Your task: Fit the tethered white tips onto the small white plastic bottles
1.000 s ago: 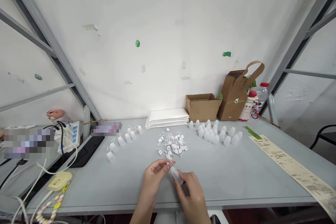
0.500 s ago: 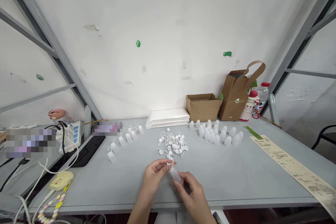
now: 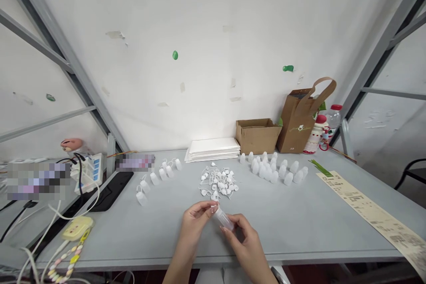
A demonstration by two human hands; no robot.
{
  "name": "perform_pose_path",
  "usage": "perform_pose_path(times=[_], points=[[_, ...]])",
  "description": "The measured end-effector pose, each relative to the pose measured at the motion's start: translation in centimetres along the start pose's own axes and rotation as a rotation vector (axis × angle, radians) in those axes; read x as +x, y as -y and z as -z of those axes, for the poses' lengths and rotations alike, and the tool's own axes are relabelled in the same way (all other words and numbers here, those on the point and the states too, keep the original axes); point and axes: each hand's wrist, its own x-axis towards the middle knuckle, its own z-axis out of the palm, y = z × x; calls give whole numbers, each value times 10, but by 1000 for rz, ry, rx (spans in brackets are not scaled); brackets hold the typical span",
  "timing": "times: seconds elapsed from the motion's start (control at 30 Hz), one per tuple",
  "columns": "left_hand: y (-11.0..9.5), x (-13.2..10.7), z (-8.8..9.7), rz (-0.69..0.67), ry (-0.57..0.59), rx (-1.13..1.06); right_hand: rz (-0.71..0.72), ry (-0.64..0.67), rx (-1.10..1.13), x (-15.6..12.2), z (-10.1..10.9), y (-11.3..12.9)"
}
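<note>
My right hand (image 3: 244, 242) grips a small translucent plastic bottle (image 3: 222, 218) by its base, tilted with its mouth up and to the left. My left hand (image 3: 196, 222) pinches a small white cap at the bottle's mouth. Just beyond my hands lies a pile of loose white caps (image 3: 218, 182) on the grey table (image 3: 299, 230). A cluster of uncapped bottles (image 3: 274, 168) stands at the back right. A row of capped bottles (image 3: 156, 177) runs along the left.
A stack of white sheets (image 3: 213, 148), an open cardboard box (image 3: 257, 135), a brown paper bag (image 3: 299, 120) and drink bottles (image 3: 321, 131) line the back wall. A printed paper strip (image 3: 372, 213) lies on the right. A power strip (image 3: 88, 171), cables and a black pad (image 3: 109, 191) are on the left.
Both hands stay close together on the bottle; the left fingers have pressed the cap closer onto its mouth and the bottle has tilted slightly. Nothing else moved.
</note>
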Motion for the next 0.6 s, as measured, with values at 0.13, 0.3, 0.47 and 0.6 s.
perform_pose_path(times=[0.13,0.3,0.47,0.6], points=[[-3,-1,-2,14,24,-4,67,-54,-71,-1,-1,-1],[-5,-4,-5,15,0,-3,172,-116,-131,-4,-6,-5],[-4,-4,-5,-1,-6,1,100,-49,-78,-5,-5,-1],[-5,-3,-2,-61,81,17,-71,120,96,-1,-1,3]])
